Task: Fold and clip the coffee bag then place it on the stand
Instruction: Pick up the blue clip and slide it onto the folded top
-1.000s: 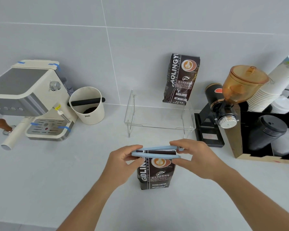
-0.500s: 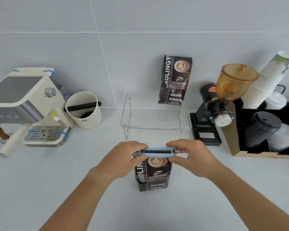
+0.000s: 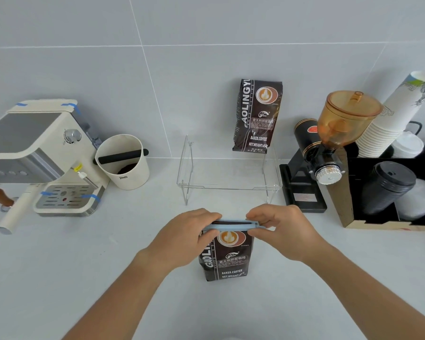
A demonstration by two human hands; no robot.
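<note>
clip [image 3: 233,225] now closed | both hands pinch clip on coffee bag [image 3: 227,256] | stand [image 3: 228,186] front edge near

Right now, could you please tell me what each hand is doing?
Left hand: closed on the left end of the blue clip across the coffee bag.
Right hand: closed on the clip's right end.

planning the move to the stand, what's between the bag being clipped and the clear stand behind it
Only bare counter in the head view, between the coffee bag and the clear stand.
</note>
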